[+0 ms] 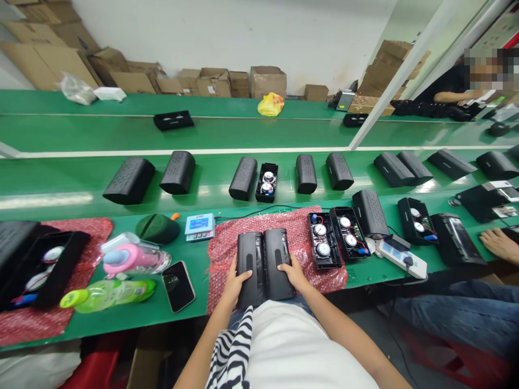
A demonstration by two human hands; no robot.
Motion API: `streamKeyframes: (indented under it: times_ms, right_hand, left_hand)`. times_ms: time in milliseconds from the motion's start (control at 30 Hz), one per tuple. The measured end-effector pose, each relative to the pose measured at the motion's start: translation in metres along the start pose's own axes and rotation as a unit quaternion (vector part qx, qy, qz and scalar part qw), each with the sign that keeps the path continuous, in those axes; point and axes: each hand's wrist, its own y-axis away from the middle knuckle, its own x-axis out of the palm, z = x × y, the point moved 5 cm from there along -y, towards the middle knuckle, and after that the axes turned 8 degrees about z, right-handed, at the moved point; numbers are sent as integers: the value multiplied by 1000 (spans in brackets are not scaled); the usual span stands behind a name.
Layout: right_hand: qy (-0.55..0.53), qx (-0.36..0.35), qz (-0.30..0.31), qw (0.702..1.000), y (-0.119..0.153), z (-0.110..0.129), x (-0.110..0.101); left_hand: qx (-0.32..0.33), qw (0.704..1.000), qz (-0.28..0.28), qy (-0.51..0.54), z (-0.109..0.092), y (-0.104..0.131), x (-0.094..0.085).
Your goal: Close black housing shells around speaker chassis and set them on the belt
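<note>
- The left hand (pixel 234 281) grips the left black speaker casing (pixel 248 246) by its outer side, thumb on top; the right hand (pixel 295 273) grips the right black speaker casing (pixel 276 237) the same way.
- Both casings lie side by side before the wearer, over the red bubble wrap (pixel 223 243) at the tabletop (pixel 190 251) edge; their near ends reach toward the lap.
- To handle the pair well, I would keep both level, press evenly from the outer sides, and bring the overhanging ends back over the padding so neither tips or gets scratched.
- Held casings: two, one per hand.
- Just right of them, two uncovered housings, the inner (pixel 334 248) and the outer (pixel 357 216), each with two round drivers; loose wires there deserve elbow room.
- On the green lane behind: ten closed casings, counting one cut by the right edge, and one uncovered housing (pixel 259 189).
- To the left: one smartphone (pixel 178 286), two bottles (one pink (pixel 135 259), one green (pixel 109 296)) and one blue-screened meter (pixel 200 222).
</note>
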Motion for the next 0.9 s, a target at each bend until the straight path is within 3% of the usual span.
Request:
streamKeyframes:
  times_ms: [533, 800, 900]
  right_hand:
    - [-4, 13, -6, 1000, 1, 1, 0]
    - [-7, 2, -6, 1000, -2, -4, -1]
    - [-5, 5, -10, 1000, -3, -5, -2]
  left_hand:
    - [24, 999, 11, -33, 1, -1, -1]
    - [54, 981, 6, -185, -1, -3, 0]
    - [52, 979, 4, -197, -4, -2, 2]
